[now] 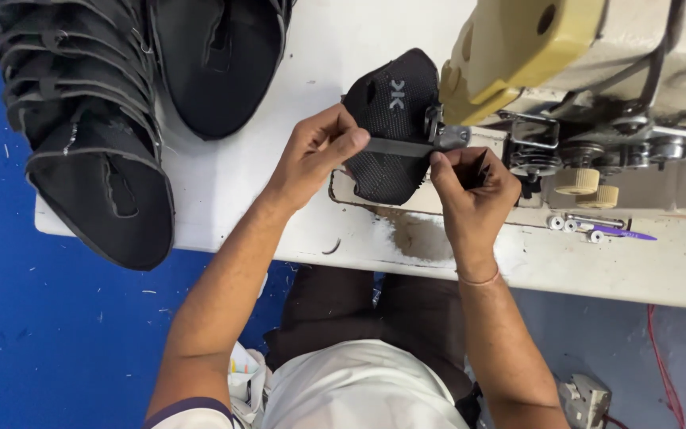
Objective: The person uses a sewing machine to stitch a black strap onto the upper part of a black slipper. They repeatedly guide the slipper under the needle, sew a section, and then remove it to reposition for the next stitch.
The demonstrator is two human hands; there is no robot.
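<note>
Black mesh shoe-upper piece (387, 131) lies on the white tabletop (232, 183), tucked up to the sewing machine (597, 79) w/ a thin dark strap (398, 147) across it. Looks light, soft, floppy, likely slides easily, so best pinched at the edge or strap, flat to the surface. Left hand (319, 151): nearly closed, thumb and fingers pinching the strap's left end, resting on the mesh. Right hand (470, 187): curled shut, pinching the strap's right end just beside the presser foot. A stack of similar black pieces (89, 135) sits far left.
</note>
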